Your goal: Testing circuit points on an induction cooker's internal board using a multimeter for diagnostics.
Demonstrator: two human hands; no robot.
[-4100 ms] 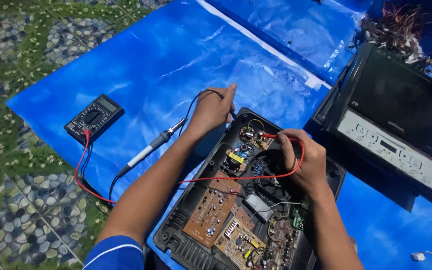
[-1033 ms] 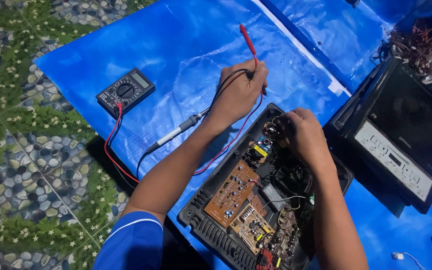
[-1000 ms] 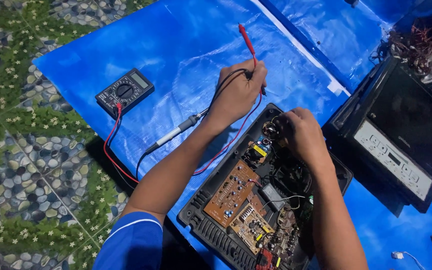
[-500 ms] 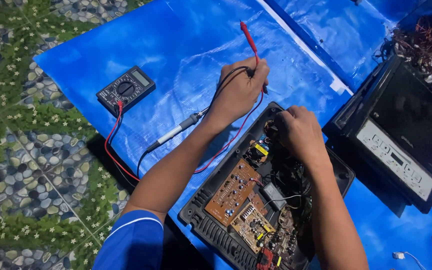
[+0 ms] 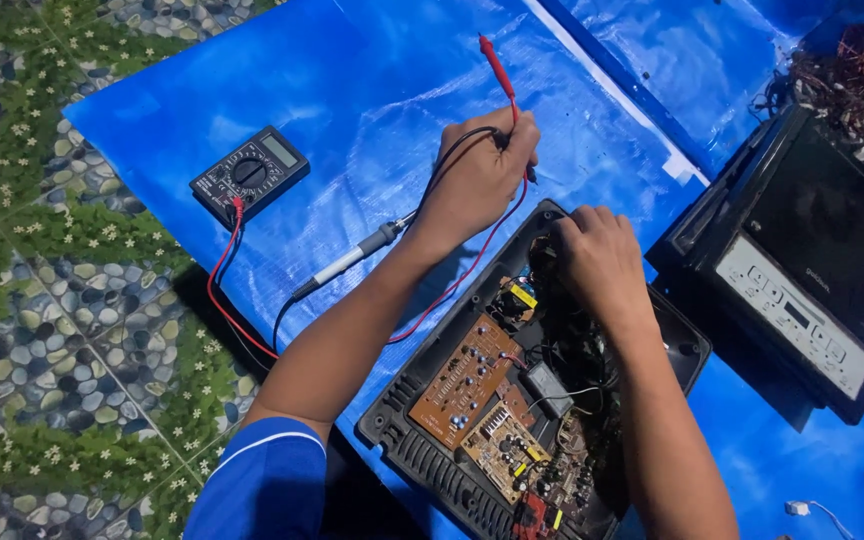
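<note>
- Left hand (image 5: pixel 480 180) clenched around the red probe (image 5: pixel 497 68) and its black and red leads; grip is closed on them.
- Probe: slim red plastic rod, long axis runs up and slightly left in the view, tip pointing away from the person, raised over the blue tarp (image 5: pixel 352 90).
- Right hand (image 5: pixel 600 262) lies palm-down inside the opened black casing (image 5: pixel 472 470), fingers curled over the parts at its far end; can't tell what it grasps, if anything.
- Casing: ribbed black plastic tray, long axis diagonal, holding brown circuit boards (image 5: pixel 467 375).
- Leads run back to a dark rectangular multimeter (image 5: pixel 249 175), flat on the tarp, well left.
- Soldering iron (image 5: pixel 352 258) lies on the tarp beside the left forearm.
- Glossy black top panel (image 5: pixel 812 260) leans at right.
</note>
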